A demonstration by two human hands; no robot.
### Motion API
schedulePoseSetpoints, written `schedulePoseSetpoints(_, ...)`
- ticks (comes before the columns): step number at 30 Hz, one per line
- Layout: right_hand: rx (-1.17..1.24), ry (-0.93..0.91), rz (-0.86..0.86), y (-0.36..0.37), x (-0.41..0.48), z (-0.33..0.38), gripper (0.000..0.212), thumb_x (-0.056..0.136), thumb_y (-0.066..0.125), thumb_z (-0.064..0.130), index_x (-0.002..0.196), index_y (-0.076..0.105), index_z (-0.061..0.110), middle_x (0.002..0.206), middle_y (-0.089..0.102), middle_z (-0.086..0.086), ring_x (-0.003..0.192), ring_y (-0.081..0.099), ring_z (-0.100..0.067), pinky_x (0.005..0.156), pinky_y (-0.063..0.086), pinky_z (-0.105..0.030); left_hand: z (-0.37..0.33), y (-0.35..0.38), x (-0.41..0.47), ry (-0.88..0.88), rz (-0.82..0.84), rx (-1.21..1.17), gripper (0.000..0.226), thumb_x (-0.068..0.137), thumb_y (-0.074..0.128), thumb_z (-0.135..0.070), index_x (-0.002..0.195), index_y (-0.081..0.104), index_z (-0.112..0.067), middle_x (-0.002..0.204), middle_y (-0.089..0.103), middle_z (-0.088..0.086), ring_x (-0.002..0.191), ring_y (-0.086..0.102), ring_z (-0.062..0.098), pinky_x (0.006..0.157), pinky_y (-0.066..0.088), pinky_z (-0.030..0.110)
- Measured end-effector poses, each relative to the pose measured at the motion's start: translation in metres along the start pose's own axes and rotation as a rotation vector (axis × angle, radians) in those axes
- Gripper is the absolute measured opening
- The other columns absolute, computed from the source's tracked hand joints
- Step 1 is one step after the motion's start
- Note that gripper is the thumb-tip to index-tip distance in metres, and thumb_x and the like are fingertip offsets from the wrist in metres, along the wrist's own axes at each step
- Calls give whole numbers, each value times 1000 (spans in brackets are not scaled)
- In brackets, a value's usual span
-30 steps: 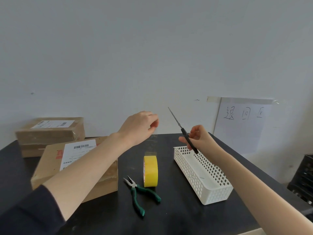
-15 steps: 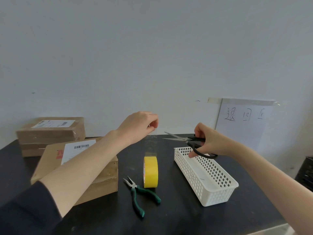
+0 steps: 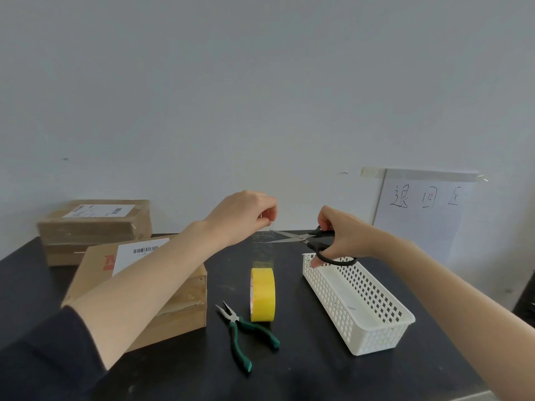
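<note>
Head view showed the tape strip point(image 3: 263, 248) drawn taut above the tape roll point(image 3: 263, 295) standing on the worktop point(image 3: 304, 371), its end pinched between fingers of the left hand point(image 3: 246, 217). Fingers of the right hand point(image 3: 346, 240) were clamped on the scissors point(image 3: 301, 238), blades apart at the strip. The cut was not yet made.

Parcel-handling workstation: labelled cardboard parcels point(image 3: 95, 224), a yellow tape roll point(image 3: 262, 293) and pliers point(image 3: 246, 328) are being kept on a black table point(image 3: 289, 371); a handwritten sign point(image 3: 419, 221) is being displayed behind.
</note>
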State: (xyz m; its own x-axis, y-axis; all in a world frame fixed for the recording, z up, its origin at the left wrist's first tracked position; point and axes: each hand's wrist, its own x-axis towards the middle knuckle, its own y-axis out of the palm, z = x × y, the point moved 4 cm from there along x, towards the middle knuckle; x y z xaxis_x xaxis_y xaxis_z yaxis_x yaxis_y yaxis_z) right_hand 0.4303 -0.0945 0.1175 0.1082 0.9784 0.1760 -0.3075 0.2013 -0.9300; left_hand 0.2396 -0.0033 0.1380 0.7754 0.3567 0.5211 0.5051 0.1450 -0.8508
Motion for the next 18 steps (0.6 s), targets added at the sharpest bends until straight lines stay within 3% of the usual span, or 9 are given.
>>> schedulePoseSetpoints(18, 45, -33, 12, 21, 15, 21, 70, 56, 92, 41, 95, 43, 9, 81, 45, 5, 65, 35, -12, 57, 29, -25, -2, 0, 0, 11, 7, 3, 9, 87, 60, -12, 83, 61, -20, 83, 60, -11, 78, 56, 12, 73, 52, 36)
